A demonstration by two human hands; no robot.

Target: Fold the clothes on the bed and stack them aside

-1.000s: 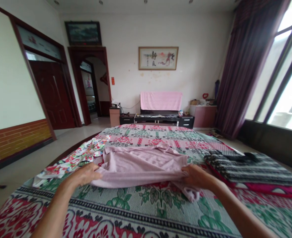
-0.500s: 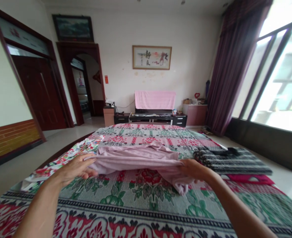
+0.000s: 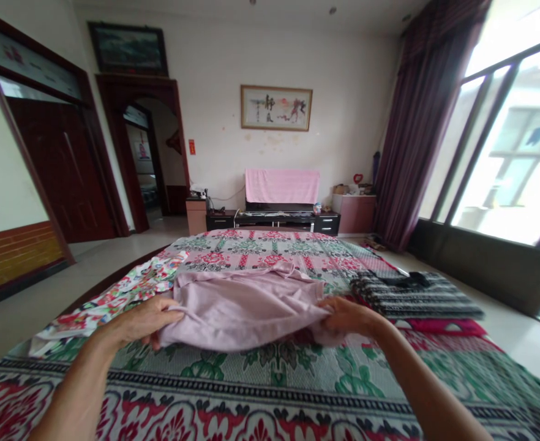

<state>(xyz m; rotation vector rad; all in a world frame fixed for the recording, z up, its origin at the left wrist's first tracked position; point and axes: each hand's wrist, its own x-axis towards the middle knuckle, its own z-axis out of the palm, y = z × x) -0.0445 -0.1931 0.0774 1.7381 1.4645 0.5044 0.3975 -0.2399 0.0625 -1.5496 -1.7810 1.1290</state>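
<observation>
A pale pink garment (image 3: 247, 306), perhaps a long-sleeved top, is spread in front of me with loose folds. My left hand (image 3: 157, 315) pinches its left edge between thumb and fingers. On the other side, my right hand (image 3: 348, 315) grips the right edge, slightly blurred. The near part of the cloth sags between both hands, just over the patterned bedspread-like cover (image 3: 279, 367). Some of the fabric hangs below my right hand.
Left of the pink garment lies a crumpled floral cloth (image 3: 146, 282). At right sit a folded black-and-grey striped garment (image 3: 417, 297) and a magenta cloth (image 3: 444, 326) beneath it. Beyond stands a low black cabinet (image 3: 221, 220) along the wall.
The pink garment's near edge has come down toward me and opened out from a taut, narrow band into a wider sagging sheet. Both hands still grip it. The view has shifted slightly.
</observation>
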